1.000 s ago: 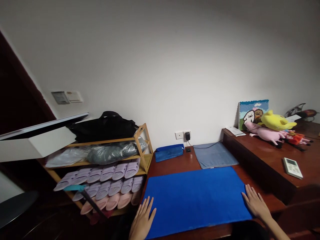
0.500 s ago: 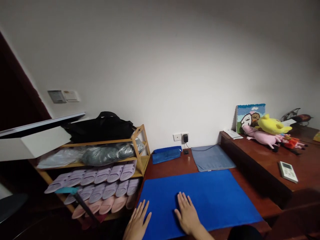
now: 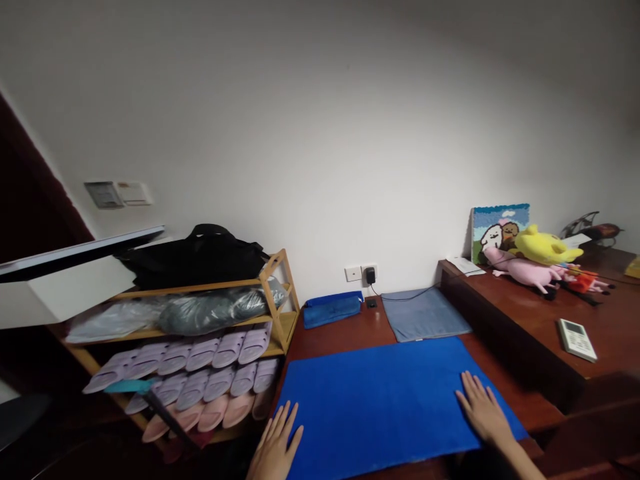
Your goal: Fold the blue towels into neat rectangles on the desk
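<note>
Showing white wall (image 3: pixel 300 133) beyond blue cloth (image 3: pixel 380 400), with brown desk (image 3: pixel 373 327) running underneath. Spreading blue cloth flat on desk, in one layer as far as can be told.

Laying left hand (image 3: pixel 275 443) palm down at cloth's left edge, toward near corner; gripping nothing. Laying right hand (image 3: pixel 483 412) palm down just inside cloth's right edge; gripping nothing, lying well apart from left hand.

Noting one change: carrying right hand out from cloth's middle, its place half a second ago, to cloth's right side, while leaving left hand at cloth's left edge. Seeming, by judgement, to be passing over cloth's face; leaving middle uncovered, with no plain crease showing there.

Storing beyond cloth, to left, one folded cloth (image 3: pixel 333 313); to right, one grey cloth (image 3: pixel 425 319), lying flat; against wall, one plug (image 3: pixel 370 275) with cord.

Standing left of cloth, one rack (image 3: pixel 287 327), carrying slippers (image 3: pixel 200 353) and black bag (image 3: pixel 195 257).

Adjoining right of cloth, raised desk (image 3: pixel 530 320), bearing toys (image 3: pixel 525 270), picture (image 3: pixel 500 217) and remote (image 3: pixel 577 339).
</note>
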Demonstrator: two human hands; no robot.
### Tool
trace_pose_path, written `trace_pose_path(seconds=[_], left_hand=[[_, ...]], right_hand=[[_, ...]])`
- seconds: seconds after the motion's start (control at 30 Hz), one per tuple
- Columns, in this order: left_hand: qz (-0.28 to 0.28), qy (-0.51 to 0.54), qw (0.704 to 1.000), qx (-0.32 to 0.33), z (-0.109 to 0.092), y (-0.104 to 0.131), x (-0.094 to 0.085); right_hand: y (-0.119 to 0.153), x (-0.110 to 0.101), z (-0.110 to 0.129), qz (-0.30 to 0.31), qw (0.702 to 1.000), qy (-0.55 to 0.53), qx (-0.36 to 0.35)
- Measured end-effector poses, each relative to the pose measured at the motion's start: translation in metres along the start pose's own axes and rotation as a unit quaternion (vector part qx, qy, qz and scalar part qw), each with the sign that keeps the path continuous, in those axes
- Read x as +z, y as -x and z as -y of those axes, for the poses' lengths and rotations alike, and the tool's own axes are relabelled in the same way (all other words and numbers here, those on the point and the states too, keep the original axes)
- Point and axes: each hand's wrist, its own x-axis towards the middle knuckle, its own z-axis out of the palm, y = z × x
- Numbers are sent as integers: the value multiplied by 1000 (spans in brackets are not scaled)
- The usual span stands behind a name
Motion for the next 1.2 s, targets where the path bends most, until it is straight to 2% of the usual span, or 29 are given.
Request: trace_pose_path(seconds=[0.07, 0.17, 0.27, 0.37, 0.47, 0.57, 0.67, 0.77, 0.83, 0.9, 0.97, 1.03, 1.1, 1.2], left_hand=[[4, 0, 1000, -2, -1, 0, -1], [5, 1, 1000, 0, -1, 0, -2], [7, 0, 1000, 2, 0, 0, -3], [9, 0, 1000, -3, 1, 0, -3], [15, -2, 1000, -18, 4, -2, -8], [4, -11, 999, -35, 6, -15, -15], [-23, -10, 999, -34, 3, -45, -21], [-41, -2, 999, -21, -5, -86, -16], [-35, -2, 999, -16, -11, -110, -7], [-8, -8, 1000, -22, -13, -126, 4], [22, -21, 999, -36, -12, -133, 15], [37, -38, 998, -45, -9, -133, 22], [40, -52, 997, -48, -6, -131, 25], [36, -62, 996, -47, -3, -130, 26]], right_hand=[[-5, -2, -35, -30, 999, 9, 12], [-8, -5, -60, -68, 997, 18, 19], [-10, -6, -59, -67, 997, 25, 26], [-14, -1, -40, -54, 997, 26, 38], [-24, 4, 2, -66, 998, 14, 18], [-37, 2, 67, -61, 996, -33, -55], [-49, -7, 146, -8, 989, -80, -125], [-58, -13, 217, 50, 976, -107, -182], [-62, -11, 250, 77, 967, -114, -215], [-65, -5, 265, 94, 959, -118, -238], [-72, 3, 261, 96, 959, -121, -239], [-82, 8, 234, 88, 967, -116, -211], [-96, 10, 188, 74, 979, -100, -160], [-117, 11, 97, 42, 994, -69, -75]])
